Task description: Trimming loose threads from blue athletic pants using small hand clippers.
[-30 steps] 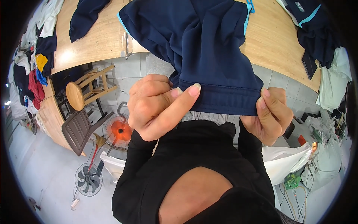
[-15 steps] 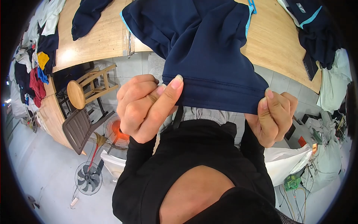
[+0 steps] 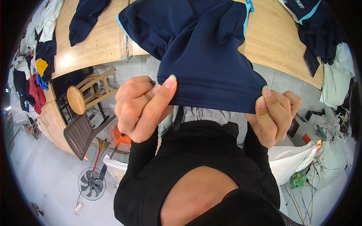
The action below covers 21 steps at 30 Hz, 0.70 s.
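A navy blue garment (image 3: 203, 56) with light-blue side trim stretches from the table toward me. Its stitched hem band is pulled out flat between my hands. At the band's left end, my left hand (image 3: 142, 107) pinches the cloth between thumb and curled fingers. My right hand (image 3: 277, 116) grips the opposite end the same way, thumb and forefinger on the edge. The upper part of the garment lies in loose folds on the wooden table (image 3: 275, 45). Its far end runs out of view.
More dark garments (image 3: 320, 37) lie on the table at right, and a navy piece (image 3: 86, 20) at left. A wooden stool (image 3: 77, 100), a brown chair (image 3: 79, 137) and a floor fan (image 3: 91, 184) stand to my left. White sacks (image 3: 332, 162) and cables are at right.
Both hands, still holding the hem, have shifted slightly left with the garment. The view has also moved a little. The grip looks the same.
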Motion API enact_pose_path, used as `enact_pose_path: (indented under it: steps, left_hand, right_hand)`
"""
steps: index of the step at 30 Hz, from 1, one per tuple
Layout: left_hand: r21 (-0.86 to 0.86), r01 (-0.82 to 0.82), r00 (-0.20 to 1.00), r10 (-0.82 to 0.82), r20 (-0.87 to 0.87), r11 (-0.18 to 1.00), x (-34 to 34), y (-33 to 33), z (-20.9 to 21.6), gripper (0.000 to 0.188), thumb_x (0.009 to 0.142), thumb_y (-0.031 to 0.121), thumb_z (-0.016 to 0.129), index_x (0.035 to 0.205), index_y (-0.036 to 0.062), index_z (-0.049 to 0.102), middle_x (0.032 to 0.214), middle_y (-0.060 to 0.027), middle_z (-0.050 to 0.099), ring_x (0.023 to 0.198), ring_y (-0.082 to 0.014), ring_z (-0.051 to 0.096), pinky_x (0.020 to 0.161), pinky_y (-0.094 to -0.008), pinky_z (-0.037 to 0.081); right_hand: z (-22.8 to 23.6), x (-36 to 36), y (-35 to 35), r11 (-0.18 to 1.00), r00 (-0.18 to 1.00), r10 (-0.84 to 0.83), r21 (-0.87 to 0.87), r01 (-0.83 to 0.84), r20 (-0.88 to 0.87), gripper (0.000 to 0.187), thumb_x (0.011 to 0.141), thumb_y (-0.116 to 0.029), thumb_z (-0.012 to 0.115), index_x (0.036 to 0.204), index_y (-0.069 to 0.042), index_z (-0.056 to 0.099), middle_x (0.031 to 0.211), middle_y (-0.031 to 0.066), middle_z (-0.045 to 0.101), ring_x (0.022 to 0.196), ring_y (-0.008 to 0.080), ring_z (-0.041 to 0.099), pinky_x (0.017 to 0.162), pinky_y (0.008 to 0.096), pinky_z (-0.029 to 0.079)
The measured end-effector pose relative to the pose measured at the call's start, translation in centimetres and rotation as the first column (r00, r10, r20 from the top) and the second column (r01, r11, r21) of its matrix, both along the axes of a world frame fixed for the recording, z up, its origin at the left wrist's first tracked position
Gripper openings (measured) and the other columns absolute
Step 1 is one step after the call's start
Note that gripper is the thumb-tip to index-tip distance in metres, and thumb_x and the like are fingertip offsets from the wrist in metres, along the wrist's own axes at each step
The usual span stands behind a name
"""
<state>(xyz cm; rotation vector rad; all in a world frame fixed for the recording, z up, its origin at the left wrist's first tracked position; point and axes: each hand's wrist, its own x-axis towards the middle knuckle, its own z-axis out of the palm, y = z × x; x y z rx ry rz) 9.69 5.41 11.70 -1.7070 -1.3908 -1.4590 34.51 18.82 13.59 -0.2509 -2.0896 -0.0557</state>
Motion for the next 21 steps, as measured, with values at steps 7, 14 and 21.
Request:
enact_pose_path:
  steps: [7,14,21]
  left_hand:
    - [-0.054,0.101,0.985,-0.092,0.148,0.993,1.6,0.1,-0.7,0.045,0.056,0.003,0.084,0.101,-0.0037,0.083,0.087,-0.0063,0.057,0.067,-0.0232,0.062,0.054,-0.0326,0.05]
    - [-0.183,0.179,0.98,-0.159,0.122,0.967,3.2,0.7,0.9,0.043,0.064,0.007,0.088,0.106,0.0022,0.08,0.099,-0.0087,0.063,0.08,-0.0245,0.065,0.066,-0.0357,0.055]
    - [-0.149,0.151,0.986,-0.14,0.086,0.977,3.9,0.9,0.3,0.038,0.069,0.007,0.085,0.107,0.0051,0.081,0.101,-0.0072,0.065,0.085,-0.025,0.065,0.07,-0.0364,0.057]
  right_hand:
    - [-0.6,-1.3,0.5,0.993,0.99,0.117,0.0,-0.117,-0.085,0.028,0.072,-0.005,0.083,0.098,0.001,0.073,0.095,0.0222,0.077,0.06,0.023,0.065,0.057,0.0338,0.038]
    - [-1.1,-2.9,-0.4,0.98,0.967,0.158,-0.087,-0.179,-0.201,0.027,0.07,-0.008,0.082,0.095,-0.001,0.073,0.095,0.019,0.075,0.064,0.0224,0.063,0.055,0.0333,0.04]
    - [-2.3,-3.7,-1.8,0.972,0.965,0.187,-0.109,-0.209,-0.184,0.028,0.068,-0.007,0.084,0.094,-0.003,0.075,0.098,0.0184,0.075,0.064,0.0205,0.057,0.055,0.0327,0.038]
